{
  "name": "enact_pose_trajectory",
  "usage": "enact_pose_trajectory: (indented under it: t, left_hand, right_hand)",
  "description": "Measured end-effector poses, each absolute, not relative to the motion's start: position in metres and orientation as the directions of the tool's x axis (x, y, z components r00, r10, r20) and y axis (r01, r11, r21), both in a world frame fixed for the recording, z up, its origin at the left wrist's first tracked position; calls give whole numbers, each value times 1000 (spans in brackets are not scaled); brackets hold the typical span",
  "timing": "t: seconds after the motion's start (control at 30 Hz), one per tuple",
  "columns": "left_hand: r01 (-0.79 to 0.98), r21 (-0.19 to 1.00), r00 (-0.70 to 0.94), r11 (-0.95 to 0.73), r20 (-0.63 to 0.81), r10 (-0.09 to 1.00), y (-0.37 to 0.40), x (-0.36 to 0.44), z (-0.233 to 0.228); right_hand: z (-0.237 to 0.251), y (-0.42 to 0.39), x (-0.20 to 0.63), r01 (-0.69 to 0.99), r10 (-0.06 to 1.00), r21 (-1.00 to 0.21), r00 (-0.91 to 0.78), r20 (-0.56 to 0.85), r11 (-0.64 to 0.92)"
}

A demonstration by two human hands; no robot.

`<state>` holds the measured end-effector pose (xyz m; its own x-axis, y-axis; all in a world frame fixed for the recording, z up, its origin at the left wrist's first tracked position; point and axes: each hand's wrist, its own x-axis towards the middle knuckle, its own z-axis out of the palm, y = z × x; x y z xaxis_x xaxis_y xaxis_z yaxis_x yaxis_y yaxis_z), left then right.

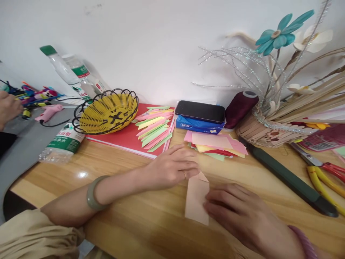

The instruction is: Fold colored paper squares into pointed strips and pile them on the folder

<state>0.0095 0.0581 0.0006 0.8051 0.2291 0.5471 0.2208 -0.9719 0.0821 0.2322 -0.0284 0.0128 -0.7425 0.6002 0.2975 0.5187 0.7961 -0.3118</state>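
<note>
A pale pink slip of paper lies on the wooden table, with a small folded corner at its far end. My left hand rests over that far end, its fingers stretched out and touching the paper. At the slip's right edge, my right hand has its fingers bent and close together; their tips are partly hidden and blurred, so whether they pinch the paper does not show. Just beyond lies a stack of coloured paper sheets. Folded paper strips in pink, green and yellow are spread on a red sheet.
A yellow wicker basket stands left, beside plastic bottles. A phone lies on a blue tissue pack. Right are a thread spool, a flower pot, a dark green tool and scissors. Another person's hand is far left.
</note>
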Motion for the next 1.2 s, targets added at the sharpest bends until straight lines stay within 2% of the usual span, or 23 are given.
enact_pose_trajectory:
  t: [0.07,0.17,0.23,0.37,0.43,0.5,0.67,0.73,0.97,1.2]
  left_hand:
    - [217,86,765,-972,603,224,45,11,6]
    - [139,49,894,-989,423,147,21,12,14]
    - [152,29,941,-988,300,154,9,12,16]
    - [169,-28,968,-985,194,161,1,7,11]
    - [184,-26,964,-983,201,175,4,4,8]
    - [199,6,955,-980,224,195,10,0,6]
    - [186,214,914,-959,321,249,25,-3,5]
    - [183,249,897,-951,353,265,28,-2,4]
    - [194,127,901,-973,370,228,24,0,3]
    - [183,24,903,-983,391,178,21,-2,5]
  right_hand:
    - [11,-31,229,520,569,-230,-746,347,823]
    - [12,-36,224,573,564,-106,-728,391,813]
    - [13,-39,220,611,574,-58,-703,419,790]
    - [11,-42,218,626,618,-127,-679,395,769]
    - [10,-42,218,626,636,-160,-684,356,763]
    - [9,-42,219,625,627,-137,-691,361,768]
    - [5,-40,224,596,560,-47,-720,409,801]
    - [1,-40,227,611,570,-35,-713,409,791]
    - [2,-37,224,643,627,-106,-676,387,758]
    - [6,-38,213,705,778,-331,-543,317,627]
